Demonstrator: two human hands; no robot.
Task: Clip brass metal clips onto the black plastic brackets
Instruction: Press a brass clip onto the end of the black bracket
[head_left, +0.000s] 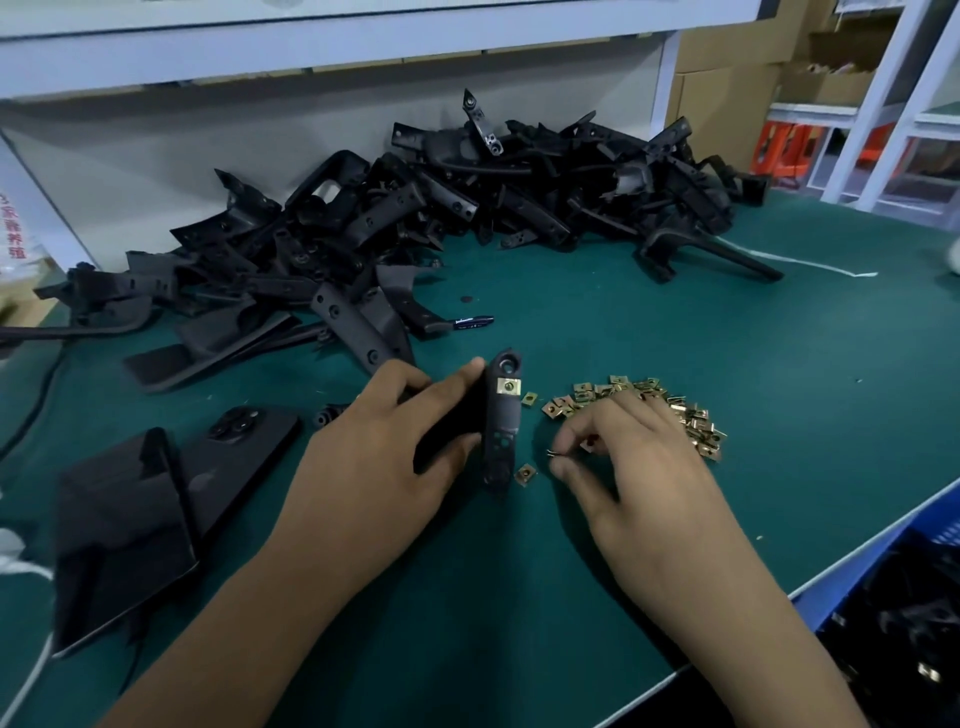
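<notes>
Phone (244, 447), near left, flat on my mat (675, 364). Left hand (379, 457) grips a bracket (501, 421), one clip (508, 387) fitted near its far end. Right hand (628, 467) pinches a clip (555, 453). Clip heap (691, 415) just right; bracket pile (415, 208) far.

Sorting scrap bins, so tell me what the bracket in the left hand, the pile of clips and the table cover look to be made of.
Bracket: likely moulded plastic, matt black with formed holes.
Clips: apparently thin folded metal, shiny brass-yellow glints.
Table cover: possibly a rubber mat, dull green, no gloss.
</notes>
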